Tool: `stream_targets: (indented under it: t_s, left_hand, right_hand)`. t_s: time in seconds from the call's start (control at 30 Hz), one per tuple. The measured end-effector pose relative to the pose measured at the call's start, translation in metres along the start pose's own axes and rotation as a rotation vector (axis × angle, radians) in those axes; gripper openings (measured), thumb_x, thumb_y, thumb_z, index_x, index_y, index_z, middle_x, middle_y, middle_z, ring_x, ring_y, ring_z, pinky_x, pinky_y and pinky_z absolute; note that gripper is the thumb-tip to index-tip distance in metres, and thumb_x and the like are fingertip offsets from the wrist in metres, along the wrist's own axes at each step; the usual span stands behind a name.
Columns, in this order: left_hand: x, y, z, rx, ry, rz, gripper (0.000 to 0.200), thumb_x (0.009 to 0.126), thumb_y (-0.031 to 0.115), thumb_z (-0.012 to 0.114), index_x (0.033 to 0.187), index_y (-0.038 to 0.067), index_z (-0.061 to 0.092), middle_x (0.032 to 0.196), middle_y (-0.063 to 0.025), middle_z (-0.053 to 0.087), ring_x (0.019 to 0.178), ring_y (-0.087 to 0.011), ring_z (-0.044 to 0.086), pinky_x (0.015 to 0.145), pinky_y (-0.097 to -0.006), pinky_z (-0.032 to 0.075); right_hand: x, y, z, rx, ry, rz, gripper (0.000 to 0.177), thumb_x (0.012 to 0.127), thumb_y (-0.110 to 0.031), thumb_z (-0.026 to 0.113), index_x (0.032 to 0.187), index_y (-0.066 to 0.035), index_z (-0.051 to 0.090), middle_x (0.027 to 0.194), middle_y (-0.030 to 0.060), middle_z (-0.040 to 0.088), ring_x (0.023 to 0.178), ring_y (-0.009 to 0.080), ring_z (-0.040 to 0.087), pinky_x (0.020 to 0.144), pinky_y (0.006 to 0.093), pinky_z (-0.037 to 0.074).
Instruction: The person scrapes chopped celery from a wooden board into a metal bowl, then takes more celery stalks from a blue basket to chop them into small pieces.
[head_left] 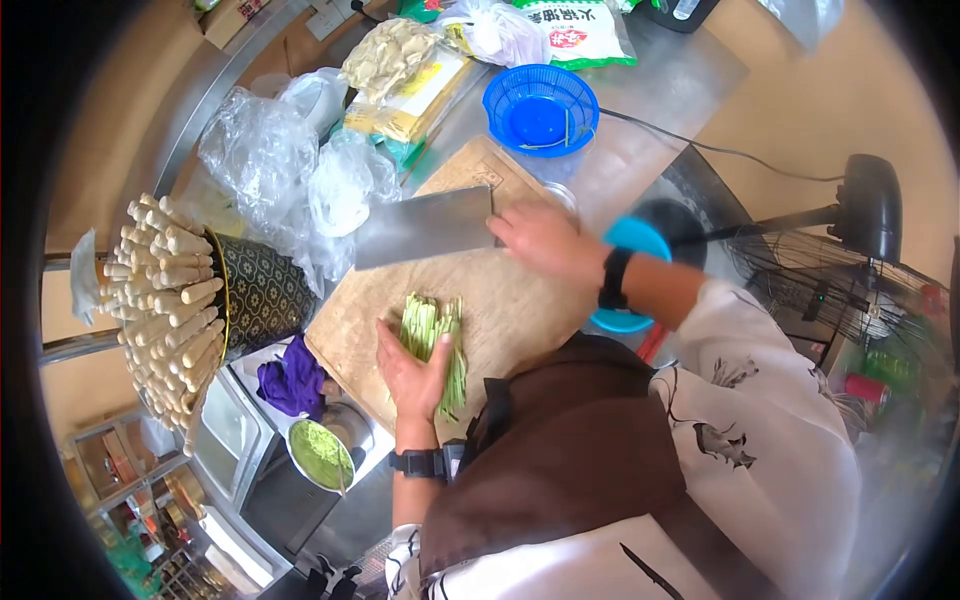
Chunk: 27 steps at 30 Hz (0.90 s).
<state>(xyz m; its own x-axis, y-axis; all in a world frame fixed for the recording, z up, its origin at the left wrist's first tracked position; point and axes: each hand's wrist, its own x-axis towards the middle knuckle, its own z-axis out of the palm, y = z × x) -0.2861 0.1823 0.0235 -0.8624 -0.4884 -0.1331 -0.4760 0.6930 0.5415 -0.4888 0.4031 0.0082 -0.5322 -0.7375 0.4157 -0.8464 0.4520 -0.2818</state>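
A bunch of cut pale-green stalks (432, 325) lies lengthwise on the wooden cutting board (520, 290). My left hand (412, 378) is on the bunch, its thumb over the stalks and its fingers along their left side. In my right hand (545, 238) is the handle of a cleaver (425, 228). The broad blade points left, above the far part of the board and apart from the stalks. My fingers hide most of the handle.
Beyond the board are a blue basket (540, 110) and clear plastic bags (265, 150). A patterned bucket (262, 295) of wooden-handled sticks (170, 300) stands left. Nearer are a purple cloth (292, 380) and a bowl of green food (320, 455). A black fan (868, 208) stands right.
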Motion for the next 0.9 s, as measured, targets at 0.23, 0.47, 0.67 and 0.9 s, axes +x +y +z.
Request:
stream_targets:
  t_s: [0.23, 0.47, 0.67, 0.9]
  left_hand:
    - [-0.008, -0.014, -0.003, -0.272, 0.056, -0.031, 0.068, 0.099, 0.034, 0.051, 0.149, -0.003, 0.026, 0.152, -0.025, 0.032, 0.141, -0.0372, 0.03, 0.116, -0.0429, 0.023]
    - [-0.012, -0.02, 0.001, -0.193, 0.157, -0.081, 0.051, 0.103, 0.029, 0.044, 0.143, -0.002, 0.039, 0.147, -0.0227, 0.04, 0.137, -0.0349, 0.037, 0.113, -0.0414, 0.028]
    - [-0.019, -0.026, 0.003, -0.199, 0.181, -0.055, 0.049, 0.102, 0.026, 0.045, 0.14, -0.005, 0.041, 0.14, -0.0261, 0.044, 0.131, -0.0403, 0.041, 0.111, -0.0459, 0.03]
    - [-0.021, -0.026, -0.001, -0.19, 0.199, -0.035, 0.048, 0.102, 0.025, 0.045, 0.139, -0.005, 0.043, 0.139, -0.0254, 0.046, 0.128, -0.0402, 0.043, 0.109, -0.0456, 0.032]
  right_hand:
    - [0.035, 0.107, -0.04, -0.297, -0.138, 0.375, 0.017, 0.081, -0.024, 0.066, 0.084, -0.008, 0.07, 0.083, 0.012, 0.066, 0.086, 0.0312, 0.066, 0.073, 0.0418, 0.05]
    - [0.084, 0.151, -0.034, -0.498, -0.842, 0.629, 0.037, 0.08, -0.041, 0.072, 0.104, -0.013, 0.074, 0.102, 0.0101, 0.073, 0.097, 0.0276, 0.07, 0.078, 0.0437, 0.052]
    - [0.07, 0.169, -0.002, -0.385, -0.552, 0.782, 0.021, 0.085, -0.019, 0.059, 0.097, -0.009, 0.073, 0.1, 0.0142, 0.072, 0.093, 0.0322, 0.07, 0.077, 0.0444, 0.054]
    - [0.082, 0.152, -0.02, -0.401, -0.605, 0.734, 0.023, 0.086, -0.012, 0.056, 0.1, -0.007, 0.074, 0.104, 0.0161, 0.071, 0.097, 0.0313, 0.07, 0.077, 0.0416, 0.056]
